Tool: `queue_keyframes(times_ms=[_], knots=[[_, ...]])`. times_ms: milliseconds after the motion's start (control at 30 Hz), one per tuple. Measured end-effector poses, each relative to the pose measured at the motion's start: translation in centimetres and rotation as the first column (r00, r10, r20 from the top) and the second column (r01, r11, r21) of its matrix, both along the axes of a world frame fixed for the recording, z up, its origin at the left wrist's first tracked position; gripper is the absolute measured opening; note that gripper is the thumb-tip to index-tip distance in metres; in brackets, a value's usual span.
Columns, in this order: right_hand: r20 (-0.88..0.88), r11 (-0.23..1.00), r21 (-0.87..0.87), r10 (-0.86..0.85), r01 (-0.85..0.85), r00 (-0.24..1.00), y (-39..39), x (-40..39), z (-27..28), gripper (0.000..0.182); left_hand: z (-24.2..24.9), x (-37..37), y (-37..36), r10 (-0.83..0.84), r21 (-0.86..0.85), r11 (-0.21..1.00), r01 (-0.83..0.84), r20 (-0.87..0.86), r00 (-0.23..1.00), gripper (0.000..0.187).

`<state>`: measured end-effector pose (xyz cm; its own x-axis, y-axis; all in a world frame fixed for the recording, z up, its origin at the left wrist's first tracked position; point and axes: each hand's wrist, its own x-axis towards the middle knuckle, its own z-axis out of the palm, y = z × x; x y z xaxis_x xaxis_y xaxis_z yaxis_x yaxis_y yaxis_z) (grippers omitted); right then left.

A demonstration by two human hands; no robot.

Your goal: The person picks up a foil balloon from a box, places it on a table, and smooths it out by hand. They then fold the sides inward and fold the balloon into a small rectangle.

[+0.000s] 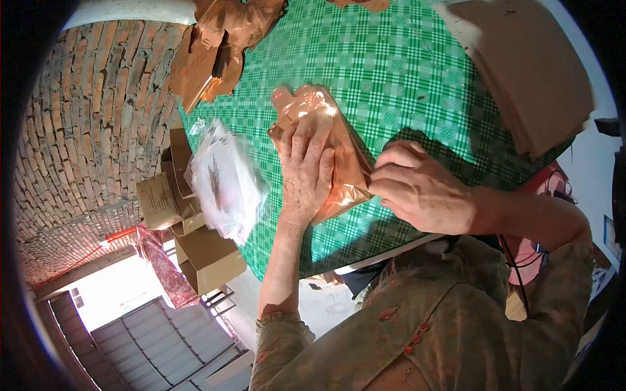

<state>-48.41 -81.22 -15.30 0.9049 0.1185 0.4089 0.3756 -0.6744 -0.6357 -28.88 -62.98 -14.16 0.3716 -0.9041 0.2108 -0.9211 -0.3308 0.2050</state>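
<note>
My left hand (305, 168) lies flat, fingers stretched out, on top of a shiny orange-tinted clear plastic bag (344, 156). The bag rests on the green checked tablecloth (385, 72); its far end is crumpled and rounded, with a flat-looking part nearer me. My right hand (420, 188) is at the bag's right edge, near the lower corner, with its fingers curled and pinched together on the edge. The fingertips of that hand are partly hidden.
More orange plastic bags (225, 45) are heaped at the far left. A stack of clear plastic bags (225, 182) lies at the left table edge, beside open cardboard boxes (208, 257). Flat brown cardboard sheets (528, 78) are piled at the right. A brick wall (98, 111) stands leftward.
</note>
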Motion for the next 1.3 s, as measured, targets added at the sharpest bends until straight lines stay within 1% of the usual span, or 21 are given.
queue_keyframes(times_ms=[133,167,267,367,467,600,667,833,900,967,1033,1067,1100,1200,1233,1300], knots=[[-0.067,0.977,0.165,-0.129,0.138,0.989,1.4,-0.7,0.4,0.05,0.1,0.0,0.0,-0.01,0.008,1.0,0.01,-0.008,1.0,0.047],[-0.121,0.978,0.156,-0.12,0.138,0.985,1.7,-0.8,0.1,0.061,0.0,0.0,-0.1,-0.01,0.001,1.0,0.01,-0.012,1.0,0.047],[-0.105,0.976,0.114,-0.172,0.183,0.98,2.4,-0.9,0.4,0.059,0.0,0.0,-0.2,-0.011,-0.011,1.0,0.011,-0.011,1.0,0.047],[-0.076,0.981,0.013,-0.19,0.192,0.979,2.7,-0.9,0.8,0.049,-0.1,0.0,-0.1,-0.01,-0.018,1.0,0.01,0.001,1.0,0.046],[-0.027,0.965,-0.02,-0.263,0.263,0.964,3.7,-1.3,0.2,0.05,0.0,-0.1,-0.1,-0.017,-0.03,0.999,0.018,0.043,0.999,0.045],[-0.035,0.961,-0.055,-0.274,0.272,0.961,4.1,-2.2,0.5,0.053,-0.1,0.0,-0.1,-0.042,-0.098,0.994,0.047,0.06,0.997,0.045],[-0.023,0.955,-0.057,-0.291,0.289,0.956,4.4,-2.7,0.9,0.052,-0.4,0.2,0.2,-0.036,-0.096,0.995,0.041,0.047,0.998,0.045],[-0.085,0.949,-0.111,-0.305,0.295,0.949,5.3,-3.9,1.1,0.052,-0.5,0.0,0.1,-0.059,-0.149,0.986,0.07,0.079,0.995,0.045],[-0.026,0.935,-0.157,-0.325,0.317,0.945,5.3,-4.2,0.9,0.05,-0.5,-0.1,0.2,-0.077,-0.183,0.978,0.098,0.115,0.99,0.042],[0.017,0.926,-0.184,-0.332,0.33,0.943,5.2,-4.5,1.1,0.05,-1.0,-0.1,0.2,-0.042,-0.212,0.975,0.063,0.102,0.994,0.042],[0.053,0.913,-0.271,-0.303,0.306,0.951,4.9,-3.9,1.9,0.053,-1.1,-0.1,0.2,-0.024,-0.233,0.971,0.053,0.124,0.992,0.043],[0.07,0.903,-0.312,-0.287,0.294,0.955,4.8,-3.6,2.3,0.055,-1.2,-0.1,0.3,-0.024,-0.218,0.975,0.047,0.106,0.994,0.045],[0.067,0.889,-0.362,-0.274,0.28,0.959,4.7,-3.3,2.5,0.061,-1.3,0.0,0.4,-0.022,-0.203,0.978,0.04,0.087,0.996,0.046],[0.076,0.87,-0.427,-0.236,0.245,0.969,4.7,-1.7,3.2,0.066,-1.7,0.2,0.6,-0.02,-0.196,0.98,0.029,0.047,0.999,0.047],[0.048,0.864,-0.451,-0.228,0.225,0.972,4.6,-1.3,2.6,0.072,-1.7,0.3,0.6,-0.022,-0.201,0.979,0.029,0.038,0.999,0.047],[0.008,0.849,-0.496,-0.208,0.185,0.978,4.5,-1.1,1.9,0.074,-1.7,0.3,0.5,-0.03,-0.221,0.974,0.04,0.048,0.998,0.046]])
